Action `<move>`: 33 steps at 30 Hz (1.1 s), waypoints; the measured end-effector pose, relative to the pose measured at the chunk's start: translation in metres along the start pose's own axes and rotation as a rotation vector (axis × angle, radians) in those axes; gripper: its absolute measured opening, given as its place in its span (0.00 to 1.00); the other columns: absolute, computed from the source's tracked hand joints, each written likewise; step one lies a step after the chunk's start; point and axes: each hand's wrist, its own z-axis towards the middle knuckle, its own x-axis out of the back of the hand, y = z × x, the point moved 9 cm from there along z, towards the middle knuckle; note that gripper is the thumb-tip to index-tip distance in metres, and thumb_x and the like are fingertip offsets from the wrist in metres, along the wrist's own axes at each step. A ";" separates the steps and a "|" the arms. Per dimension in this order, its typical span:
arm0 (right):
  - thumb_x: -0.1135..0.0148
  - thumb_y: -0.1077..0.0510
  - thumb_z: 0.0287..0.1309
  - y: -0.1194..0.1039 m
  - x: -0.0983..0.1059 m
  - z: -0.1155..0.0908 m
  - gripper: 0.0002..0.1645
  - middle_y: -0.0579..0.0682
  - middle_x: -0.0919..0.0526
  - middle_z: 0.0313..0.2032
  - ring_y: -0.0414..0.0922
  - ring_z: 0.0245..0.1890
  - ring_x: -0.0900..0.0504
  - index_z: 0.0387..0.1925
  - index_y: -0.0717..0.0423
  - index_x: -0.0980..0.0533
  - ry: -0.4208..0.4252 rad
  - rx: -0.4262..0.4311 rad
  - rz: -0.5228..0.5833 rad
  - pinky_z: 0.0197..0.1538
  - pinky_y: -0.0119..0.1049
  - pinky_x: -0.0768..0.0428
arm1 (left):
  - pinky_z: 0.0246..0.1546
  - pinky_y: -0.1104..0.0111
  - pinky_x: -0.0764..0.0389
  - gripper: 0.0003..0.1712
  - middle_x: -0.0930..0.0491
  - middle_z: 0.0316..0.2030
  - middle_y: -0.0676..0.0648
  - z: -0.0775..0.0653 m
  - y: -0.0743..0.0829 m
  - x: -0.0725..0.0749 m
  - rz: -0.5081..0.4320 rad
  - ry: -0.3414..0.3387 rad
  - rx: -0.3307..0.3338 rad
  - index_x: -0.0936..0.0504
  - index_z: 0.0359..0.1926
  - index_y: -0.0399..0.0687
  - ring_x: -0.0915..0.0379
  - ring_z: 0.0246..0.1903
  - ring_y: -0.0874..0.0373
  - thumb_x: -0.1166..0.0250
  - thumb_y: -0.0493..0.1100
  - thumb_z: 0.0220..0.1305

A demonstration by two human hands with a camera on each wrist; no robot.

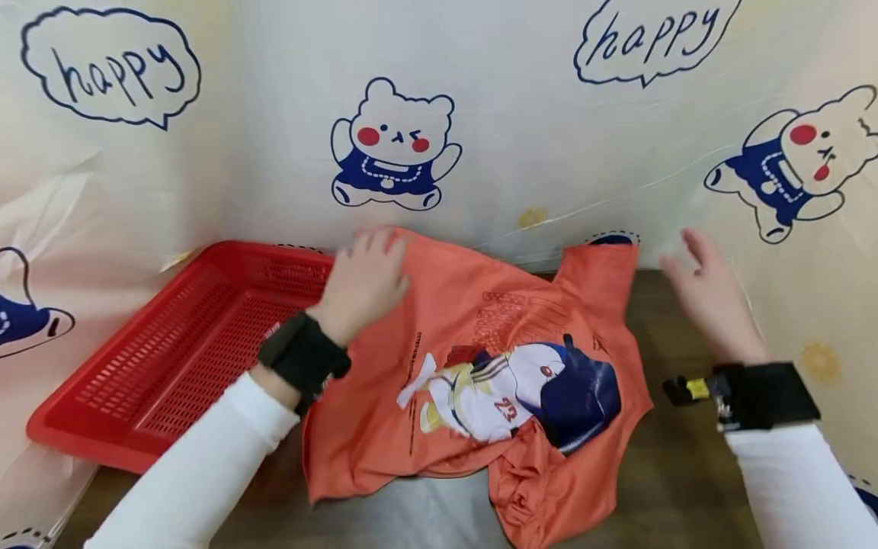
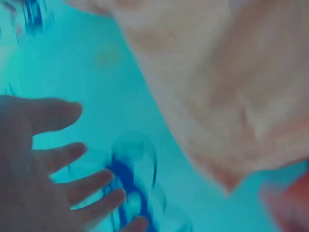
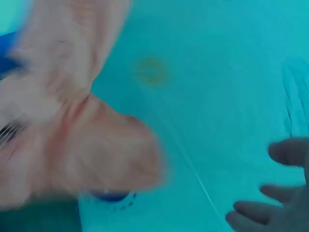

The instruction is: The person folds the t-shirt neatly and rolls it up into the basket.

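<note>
An orange T-shirt (image 1: 453, 267) with a cartoon figure printed on it lies spread between my hands, one sleeve bunched at its lower edge. My left hand (image 1: 363, 286) hovers by the shirt's upper left part, fingers spread and holding nothing. In the left wrist view a gap separates that hand (image 2: 63, 169) from the blurred shirt (image 2: 193, 87). To the right of the upper sleeve, my right hand (image 1: 716, 301) is raised with its fingers apart. The right wrist view also has this hand (image 3: 275, 193) away from the shirt (image 3: 106, 150), touching nothing.
A red perforated plastic basket (image 1: 130, 450) stands at the left, partly behind my left forearm. Under the shirt is a dark wooden surface (image 1: 686, 488) with a grey patch (image 1: 439, 511) at the front. A pale sheet (image 1: 274, 114) printed with bears hangs behind and at the sides.
</note>
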 end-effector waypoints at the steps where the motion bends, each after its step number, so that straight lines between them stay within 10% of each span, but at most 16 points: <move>1: 0.55 0.40 0.64 -0.002 -0.008 -0.007 0.42 0.61 0.52 0.69 0.59 0.68 0.50 0.71 0.52 0.56 -0.008 0.029 -0.121 0.64 0.58 0.49 | 0.53 0.43 0.35 0.33 0.40 0.63 0.38 -0.008 0.008 -0.010 -0.003 -0.012 -0.019 0.40 0.65 0.45 0.43 0.61 0.40 0.43 0.50 0.62; 4: 0.56 0.39 0.65 0.006 -0.038 -0.026 0.42 0.66 0.53 0.69 0.66 0.66 0.51 0.70 0.59 0.52 -0.134 0.080 -0.344 0.59 0.64 0.48 | 0.54 0.43 0.36 0.35 0.42 0.65 0.39 -0.028 0.022 -0.051 -0.022 -0.120 -0.029 0.41 0.66 0.48 0.45 0.62 0.41 0.42 0.54 0.62; 9: 0.55 0.38 0.64 0.037 -0.068 -0.047 0.43 0.70 0.57 0.68 0.69 0.66 0.54 0.68 0.64 0.50 -0.304 0.037 -0.404 0.57 0.67 0.47 | 0.55 0.41 0.39 0.36 0.43 0.66 0.41 -0.046 0.016 -0.106 -0.050 -0.271 0.034 0.40 0.67 0.51 0.48 0.64 0.42 0.45 0.59 0.62; 24: 0.48 0.42 0.61 0.053 -0.135 -0.111 0.36 0.72 0.42 0.63 0.69 0.62 0.43 0.61 0.64 0.35 -0.374 0.118 -0.442 0.57 0.65 0.42 | 0.54 0.46 0.33 0.39 0.37 0.62 0.38 -0.110 0.001 -0.147 -0.110 -0.385 -0.001 0.36 0.65 0.47 0.40 0.60 0.41 0.44 0.63 0.59; 33: 0.41 0.29 0.45 0.051 -0.185 -0.154 0.47 0.65 0.32 0.59 0.63 0.58 0.32 0.59 0.55 0.31 -0.393 0.175 -0.743 0.50 0.62 0.31 | 0.50 0.34 0.40 0.50 0.44 0.68 0.44 -0.148 -0.011 -0.158 -0.120 -0.484 -0.023 0.38 0.66 0.56 0.50 0.66 0.44 0.39 0.72 0.44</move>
